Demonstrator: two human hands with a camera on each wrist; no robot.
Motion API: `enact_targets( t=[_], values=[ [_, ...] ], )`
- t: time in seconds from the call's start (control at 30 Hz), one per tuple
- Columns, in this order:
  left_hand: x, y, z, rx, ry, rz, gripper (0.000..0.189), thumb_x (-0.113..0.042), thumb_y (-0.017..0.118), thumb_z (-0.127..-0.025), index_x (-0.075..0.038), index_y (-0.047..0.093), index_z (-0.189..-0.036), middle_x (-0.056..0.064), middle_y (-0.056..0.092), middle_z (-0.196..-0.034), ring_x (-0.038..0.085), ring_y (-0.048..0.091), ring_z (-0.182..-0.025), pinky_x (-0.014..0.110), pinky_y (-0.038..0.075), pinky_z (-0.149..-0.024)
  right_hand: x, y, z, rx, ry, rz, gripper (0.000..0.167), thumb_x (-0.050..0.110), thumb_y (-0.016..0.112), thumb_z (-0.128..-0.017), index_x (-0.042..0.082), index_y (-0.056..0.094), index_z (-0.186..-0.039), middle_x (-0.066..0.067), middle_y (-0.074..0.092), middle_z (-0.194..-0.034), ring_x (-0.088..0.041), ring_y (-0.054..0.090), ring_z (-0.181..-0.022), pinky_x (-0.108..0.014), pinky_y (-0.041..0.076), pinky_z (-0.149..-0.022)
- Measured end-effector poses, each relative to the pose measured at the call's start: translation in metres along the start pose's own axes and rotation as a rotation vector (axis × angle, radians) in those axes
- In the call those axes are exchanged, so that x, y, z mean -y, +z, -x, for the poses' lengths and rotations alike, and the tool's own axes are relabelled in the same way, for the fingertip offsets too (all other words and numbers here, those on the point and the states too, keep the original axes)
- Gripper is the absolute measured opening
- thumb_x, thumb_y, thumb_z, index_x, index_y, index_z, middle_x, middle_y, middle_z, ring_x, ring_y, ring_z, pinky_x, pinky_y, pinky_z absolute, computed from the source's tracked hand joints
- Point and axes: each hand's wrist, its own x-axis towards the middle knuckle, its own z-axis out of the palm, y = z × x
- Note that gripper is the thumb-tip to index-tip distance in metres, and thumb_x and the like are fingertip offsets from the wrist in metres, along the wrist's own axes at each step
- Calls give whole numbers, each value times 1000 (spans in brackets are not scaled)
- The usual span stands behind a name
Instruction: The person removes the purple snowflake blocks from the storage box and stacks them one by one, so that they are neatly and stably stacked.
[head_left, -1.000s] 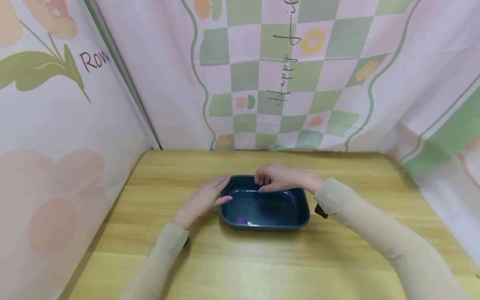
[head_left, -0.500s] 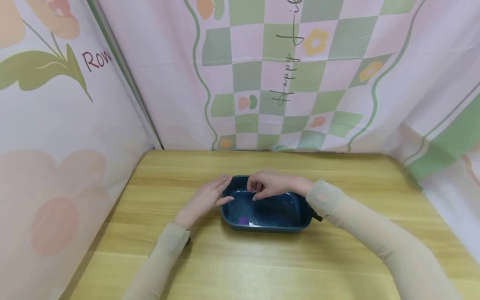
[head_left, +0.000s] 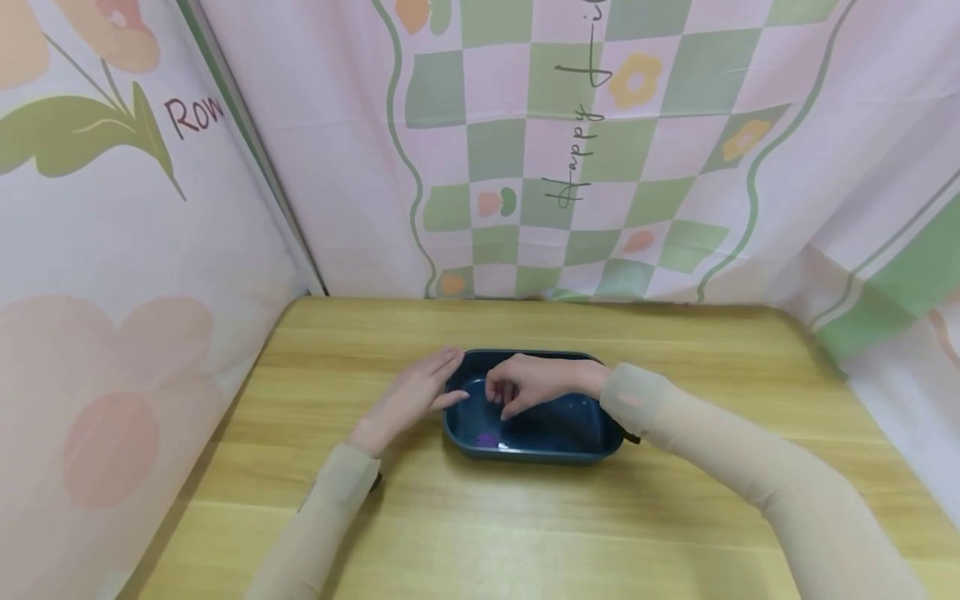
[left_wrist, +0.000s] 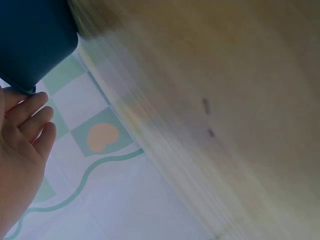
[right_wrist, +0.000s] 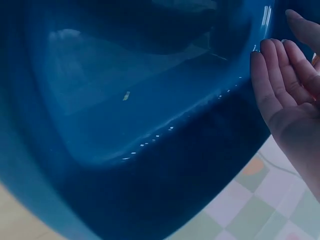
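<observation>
A dark blue rectangular basin (head_left: 540,457) with rounded corners stands on the wooden table. My left hand (head_left: 411,400) lies at its left end, fingers straight along the back left corner and thumb over the left rim. In the left wrist view, fingertips of that hand (left_wrist: 22,150) touch the rim of the basin (left_wrist: 35,40) from outside. My right hand (head_left: 536,382) hangs over the inside of the basin, fingers loosely bent. Nothing shows between its thumb and fingers in the right wrist view. A small purple patch (head_left: 487,439) appears at the basin's front left.
The light wooden table (head_left: 480,525) surrounds the basin. Behind it hangs a checkered, flowered curtain (head_left: 555,167), with another printed curtain (head_left: 112,250) on the left. A tiny pale fleck (right_wrist: 126,96) shows in the basin's interior in the right wrist view.
My right hand has moved left and toward the front, from the basin's back rim to over its inside. The left hand and the basin have hardly moved.
</observation>
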Motion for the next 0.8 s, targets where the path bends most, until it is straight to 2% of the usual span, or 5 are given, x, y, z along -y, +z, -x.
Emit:
enact_targets(
  t=[0.13,0.4,0.6,0.8],
  values=[
    [1,-1,0,-9,10,-1,69,-45,59,-97,0,44,-147,20,50,-149,31,47,-141,46,44,-116,4,-1,-6,7,-23,23,23,13,76,-87,3,66,-105,-8,71,-103,-7,67,-87,-16,58,-79],
    [1,-2,-1,27,-6,20,69,-46,56,-99,-1,41,-149,18,46,-153,29,43,-144,44,41,-118,6,5,-16,75,2,20,25,16,77,-87,5,66,-106,-7,72,-104,-4,66,-86,-15,57,-79],
    [2,0,0,11,9,12,69,-46,57,-98,-1,42,-149,18,46,-152,30,43,-144,45,42,-118,6,14,-19,128,27,-9,27,17,79,-85,8,66,-108,-4,72,-102,-6,66,-87,-15,56,-79],
    [3,0,0,-8,13,27,68,-43,58,-98,0,42,-148,19,46,-152,31,44,-143,47,42,-117,12,18,-22,145,12,-3,29,14,79,-84,7,66,-109,-5,71,-103,-9,67,-89,-15,56,-79]
  ],
)
